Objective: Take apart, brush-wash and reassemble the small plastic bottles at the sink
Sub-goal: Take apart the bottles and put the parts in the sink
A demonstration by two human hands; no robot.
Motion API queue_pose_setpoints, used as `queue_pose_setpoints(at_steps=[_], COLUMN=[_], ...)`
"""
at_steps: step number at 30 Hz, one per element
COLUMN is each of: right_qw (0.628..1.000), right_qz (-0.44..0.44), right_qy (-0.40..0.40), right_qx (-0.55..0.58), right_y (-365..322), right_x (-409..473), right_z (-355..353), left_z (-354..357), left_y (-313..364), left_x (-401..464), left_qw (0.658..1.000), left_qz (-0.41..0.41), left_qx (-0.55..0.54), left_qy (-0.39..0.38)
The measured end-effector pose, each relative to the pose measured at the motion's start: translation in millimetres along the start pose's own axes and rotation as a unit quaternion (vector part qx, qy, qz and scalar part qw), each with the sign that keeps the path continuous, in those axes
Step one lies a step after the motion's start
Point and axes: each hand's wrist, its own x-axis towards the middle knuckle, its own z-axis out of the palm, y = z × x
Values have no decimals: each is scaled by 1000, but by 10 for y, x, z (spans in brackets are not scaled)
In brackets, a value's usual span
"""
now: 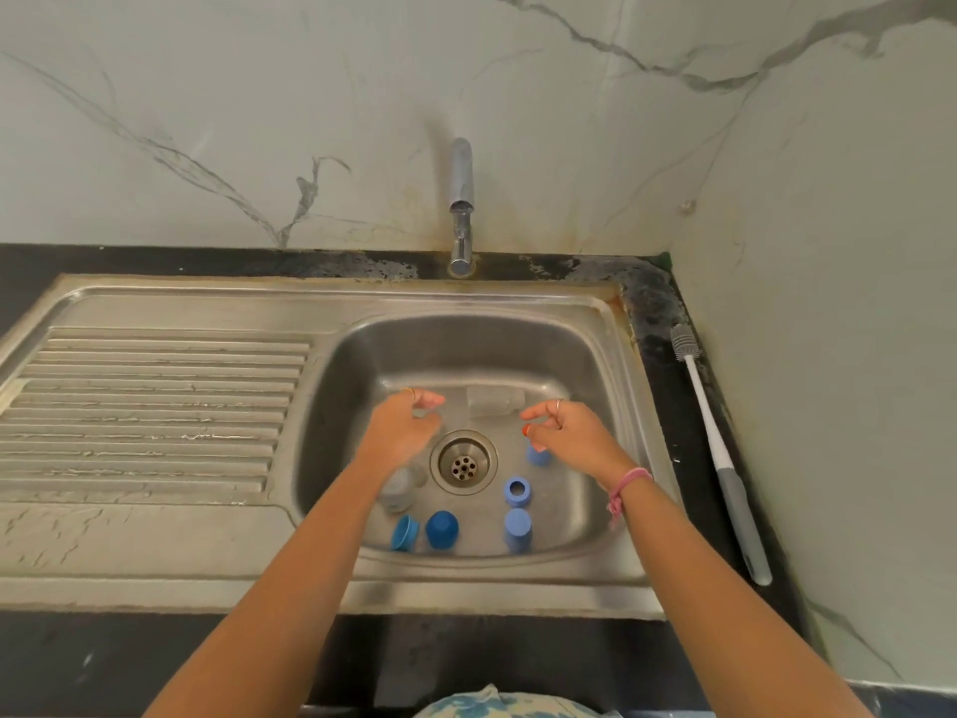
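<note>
Both my hands hover inside the steel sink basin (585,531), and neither holds anything that I can see. My left hand (404,427) has loosely curled fingers, left of the drain (463,462). My right hand (569,432) is also loosely curled, just above a light blue part (538,454). A clear small bottle (494,401) lies on its side at the back of the basin, between the hands. Another clear bottle (399,489) is partly hidden by my left forearm. Loose blue parts lie at the front: a blue cap (405,532), a dark blue dome (441,529), a light blue ring (517,490) and a light blue cap (518,531).
A white and grey bottle brush (714,448) lies on the black counter to the right of the sink, beside the wall. The tap (461,199) stands behind the basin with no water running. A ribbed drainboard (155,406) extends to the left.
</note>
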Motion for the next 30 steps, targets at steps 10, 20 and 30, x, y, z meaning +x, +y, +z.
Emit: queue_pose_setpoints(at_steps=[10,20,30], right_qw=[992,970,938], right_qz=[19,22,64], right_qy=[-95,-183,-274], right_qx=[-83,-157,-203], right_y=[4,-51,48], right_x=[202,583,834], right_z=[453,973,1418], left_z=[-312,-354,-299], left_y=[-411,-765,-911], left_x=[85,410,664], left_qw=[997,994,992], left_qz=[-33,-65,-83], left_qx=[-51,-80,-84], left_qy=[39,26,-32])
